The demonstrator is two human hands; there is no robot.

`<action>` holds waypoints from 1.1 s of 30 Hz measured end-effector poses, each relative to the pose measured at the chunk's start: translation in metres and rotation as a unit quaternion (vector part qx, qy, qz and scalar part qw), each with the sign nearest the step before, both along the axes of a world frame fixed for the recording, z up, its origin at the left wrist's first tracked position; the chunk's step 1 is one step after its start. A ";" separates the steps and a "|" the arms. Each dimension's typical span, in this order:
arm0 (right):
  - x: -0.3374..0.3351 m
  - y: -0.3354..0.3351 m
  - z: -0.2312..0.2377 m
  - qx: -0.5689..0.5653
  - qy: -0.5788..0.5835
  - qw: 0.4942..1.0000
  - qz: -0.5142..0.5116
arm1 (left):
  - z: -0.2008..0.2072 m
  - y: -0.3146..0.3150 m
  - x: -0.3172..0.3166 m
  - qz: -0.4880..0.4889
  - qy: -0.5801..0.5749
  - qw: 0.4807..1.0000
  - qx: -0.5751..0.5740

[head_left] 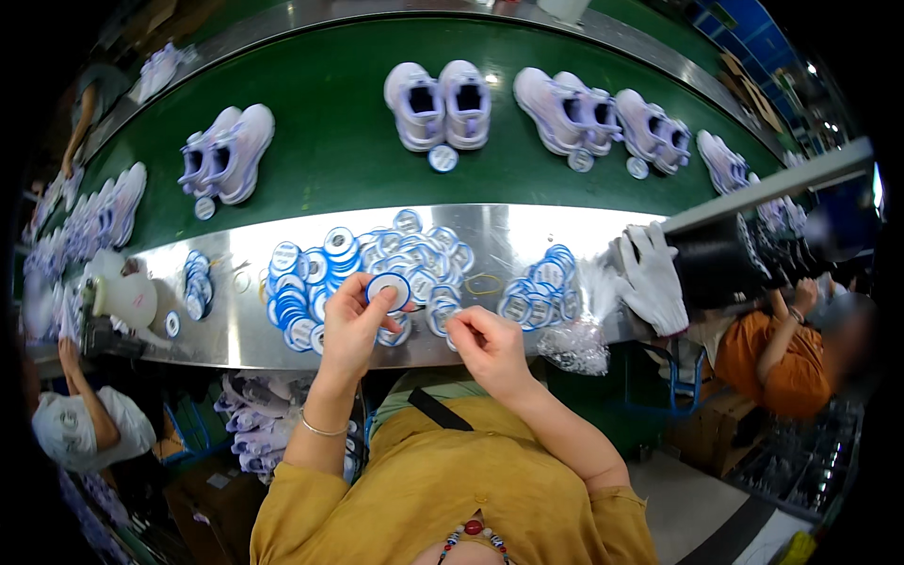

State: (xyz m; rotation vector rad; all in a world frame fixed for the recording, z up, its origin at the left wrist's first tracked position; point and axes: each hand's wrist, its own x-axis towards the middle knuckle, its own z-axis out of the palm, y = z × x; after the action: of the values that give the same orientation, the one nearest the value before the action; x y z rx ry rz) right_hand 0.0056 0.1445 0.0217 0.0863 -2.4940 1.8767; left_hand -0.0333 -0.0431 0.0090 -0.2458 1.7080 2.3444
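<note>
- Your left thumb is covering part of the round blue-rimmed tag (401,286); your right hand (492,353) is hiding its fingertips' contents, so whether it is grasping anything is impossible to tell.
- Your left hand (350,325) is pinching that tag at ten o'clock from your right, fingers pointing toward one o'clock.
- Your right fingers are curling inward.

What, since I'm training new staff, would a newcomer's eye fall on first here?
Likely the heap of round, blue-rimmed discs spread over the middle of the metal ledge, with the left hand holding a single disc at the heap. Next, the pale lilac sneakers standing mostly in pairs on the green surface beyond. A white glove also stands out toward the ledge's right side.
</note>
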 end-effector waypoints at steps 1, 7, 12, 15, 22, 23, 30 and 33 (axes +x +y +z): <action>-0.002 0.001 0.004 0.017 0.023 1.000 -0.009 | 0.003 0.011 0.002 -0.006 0.002 1.000 0.009; 0.001 0.019 0.011 0.089 0.089 0.990 -0.064 | 0.004 0.056 0.008 -0.054 0.025 0.998 0.035; 0.006 0.031 0.004 0.105 0.083 0.987 -0.093 | 0.006 0.071 0.013 -0.082 0.018 0.996 0.026; 0.008 0.035 0.003 0.093 0.079 0.987 -0.105 | 0.002 0.076 0.016 -0.095 0.027 0.995 0.032; 0.029 0.046 -0.010 0.150 0.134 0.978 -0.056 | -0.004 0.081 0.033 -0.142 -0.034 0.985 0.091; 0.035 0.047 -0.014 0.162 0.144 0.975 -0.044 | -0.005 0.080 0.037 -0.156 -0.042 0.984 0.078; 0.063 0.052 -0.025 0.163 0.116 0.980 -0.023 | -0.021 0.083 0.054 -0.183 -0.037 0.980 0.070; 0.061 0.051 -0.015 0.074 0.070 0.992 -0.074 | -0.012 0.086 0.046 -0.183 0.022 0.983 0.025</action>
State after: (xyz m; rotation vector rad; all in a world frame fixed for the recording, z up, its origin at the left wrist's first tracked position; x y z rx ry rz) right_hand 0.0663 0.1955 0.0063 0.0315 -2.4671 1.5729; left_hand 0.0130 0.0428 -0.0029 0.1227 1.5548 2.1295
